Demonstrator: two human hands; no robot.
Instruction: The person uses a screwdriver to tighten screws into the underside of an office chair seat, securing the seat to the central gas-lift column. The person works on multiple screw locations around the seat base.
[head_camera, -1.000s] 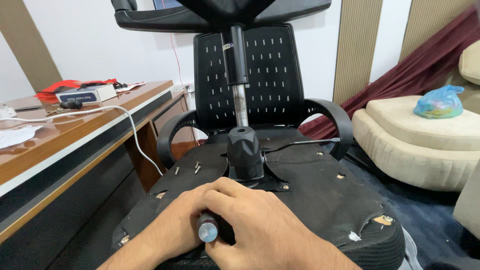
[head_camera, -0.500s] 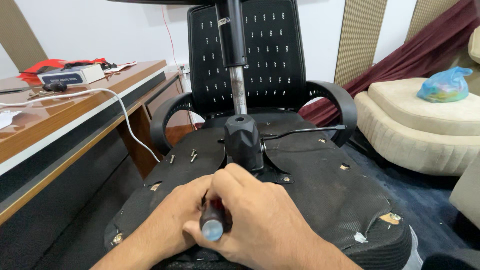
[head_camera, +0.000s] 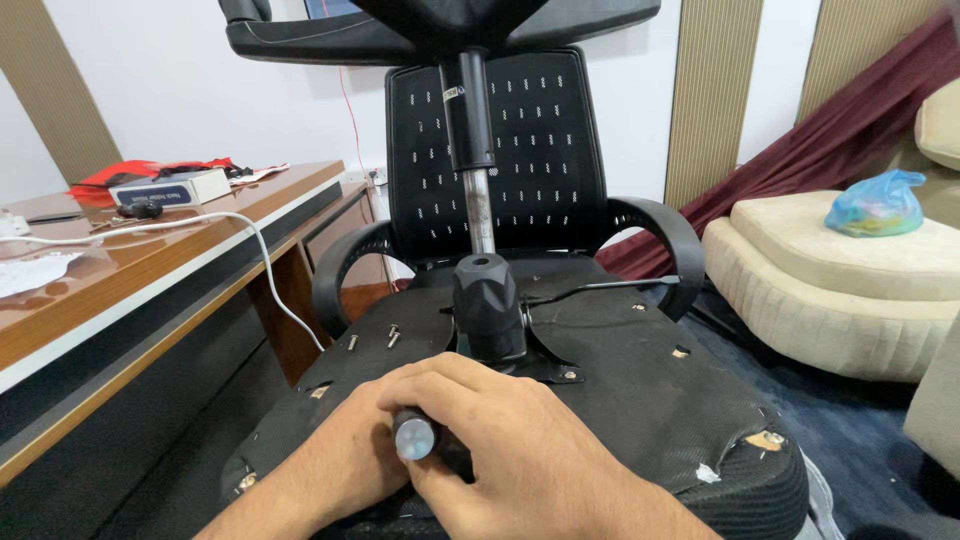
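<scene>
While both hands close around a screwdriver handle (head_camera: 414, 437), its rounded grey butt points at the camera just in front of the gas-lift column (head_camera: 488, 305) of an upturned office chair (head_camera: 640, 400). Right hand (head_camera: 520, 450) fingers wrap tight over the grip; left hand (head_camera: 345, 465) braces beside it. Loose screws (head_camera: 372, 340) lie left of the column. The tool looks light, rigid and possibly slick, best gripped mid-handle.

Wooden counter (head_camera: 150, 260) on the left, white cable (head_camera: 262, 262) trailing over its edge, small white box (head_camera: 170, 188) and red cloth (head_camera: 135, 170) at its far end, cream sofa (head_camera: 850, 290) on the right, blue plastic bag (head_camera: 876, 203) on it, maroon curtain (head_camera: 820, 150) behind.
</scene>
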